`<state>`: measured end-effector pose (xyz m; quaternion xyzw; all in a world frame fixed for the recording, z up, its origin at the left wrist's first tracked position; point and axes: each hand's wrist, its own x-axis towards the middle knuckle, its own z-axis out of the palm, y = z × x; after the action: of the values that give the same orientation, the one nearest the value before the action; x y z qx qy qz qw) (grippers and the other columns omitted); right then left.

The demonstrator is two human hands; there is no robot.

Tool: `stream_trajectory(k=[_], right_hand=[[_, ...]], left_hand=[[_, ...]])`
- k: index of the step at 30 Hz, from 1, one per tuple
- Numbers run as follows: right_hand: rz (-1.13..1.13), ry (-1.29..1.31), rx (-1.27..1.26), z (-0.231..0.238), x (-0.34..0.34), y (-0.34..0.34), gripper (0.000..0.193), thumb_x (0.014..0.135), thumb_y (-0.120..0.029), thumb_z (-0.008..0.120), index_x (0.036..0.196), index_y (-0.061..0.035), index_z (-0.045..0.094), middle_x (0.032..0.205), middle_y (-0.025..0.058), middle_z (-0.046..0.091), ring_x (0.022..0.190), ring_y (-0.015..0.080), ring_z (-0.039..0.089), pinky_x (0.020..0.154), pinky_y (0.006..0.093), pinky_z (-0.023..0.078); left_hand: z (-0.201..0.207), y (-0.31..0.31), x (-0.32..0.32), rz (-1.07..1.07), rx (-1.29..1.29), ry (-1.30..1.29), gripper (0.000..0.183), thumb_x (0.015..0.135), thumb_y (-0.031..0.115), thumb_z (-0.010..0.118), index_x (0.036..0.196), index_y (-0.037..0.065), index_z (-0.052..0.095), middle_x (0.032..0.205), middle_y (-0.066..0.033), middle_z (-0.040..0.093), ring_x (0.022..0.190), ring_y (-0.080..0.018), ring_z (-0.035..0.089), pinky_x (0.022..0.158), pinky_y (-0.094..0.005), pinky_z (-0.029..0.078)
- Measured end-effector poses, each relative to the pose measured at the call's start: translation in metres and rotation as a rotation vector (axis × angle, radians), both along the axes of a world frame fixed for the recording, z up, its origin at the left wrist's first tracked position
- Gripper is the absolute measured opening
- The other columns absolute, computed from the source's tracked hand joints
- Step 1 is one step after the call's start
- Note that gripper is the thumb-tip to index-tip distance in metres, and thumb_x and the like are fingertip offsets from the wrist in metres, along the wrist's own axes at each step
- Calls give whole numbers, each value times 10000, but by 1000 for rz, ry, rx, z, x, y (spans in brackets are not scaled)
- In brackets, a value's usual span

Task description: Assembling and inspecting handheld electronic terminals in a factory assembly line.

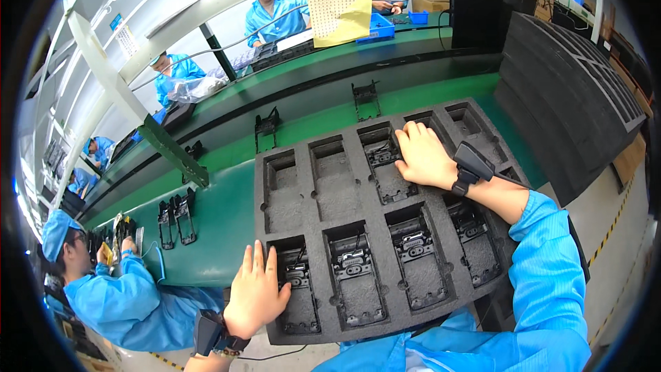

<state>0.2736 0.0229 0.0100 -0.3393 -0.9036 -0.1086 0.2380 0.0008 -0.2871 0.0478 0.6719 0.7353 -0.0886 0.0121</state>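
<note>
A dark grey foam tray (375,213) with two rows of rectangular compartments lies in front of me. Each near-row pocket holds a black plastic frame (353,262) with small metal parts. In the far row, the two leftmost pockets hold no frame, while the third has a black frame (381,153) in it. My right hand (427,156) rests over that pocket's right side, fingers apart and touching the foam and possibly the frame's edge; its fingertips are partly hidden. At the tray's near left edge, my left hand (256,294) has its fingers spread, holding nothing, beside the leftmost near pocket.
Two black frames (184,217) lie on the green table (213,255) left of the tray. More frames (267,129) stand on the green conveyor belt (313,114) beyond. Stacked black foam trays (564,96) rise at the right. A co-worker in blue (117,296) sits at the left.
</note>
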Motion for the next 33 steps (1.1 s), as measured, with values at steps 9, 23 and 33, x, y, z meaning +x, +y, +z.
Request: stream_trajectory(k=[9,23,33], right_hand=[[46,-140,106,-2,-22,6,159,671,-51,635,794,49,643,827,184,598,794,332,607,699,395,525],[-55,-327,206,-5,-39,4,413,686,-49,702,1050,106,585,774,149,693,723,280,713,620,368,565],[219,698,-685,40,1,35,646,764,78,542,1386,5,382,1045,249,628,832,272,712,696,350,581]], left_hand=[[-7,-4,14,-47,90,83,860,689,219,648,1439,-85,356,1403,-439,345,1337,-504,377,1149,-494,287],[12,29,-7,-165,0,163,572,783,48,594,1352,90,550,1082,-349,631,854,-366,678,731,-378,569],[92,76,-9,-241,468,-422,696,748,-142,545,1399,93,466,1109,-211,645,999,-365,641,850,-394,522]])
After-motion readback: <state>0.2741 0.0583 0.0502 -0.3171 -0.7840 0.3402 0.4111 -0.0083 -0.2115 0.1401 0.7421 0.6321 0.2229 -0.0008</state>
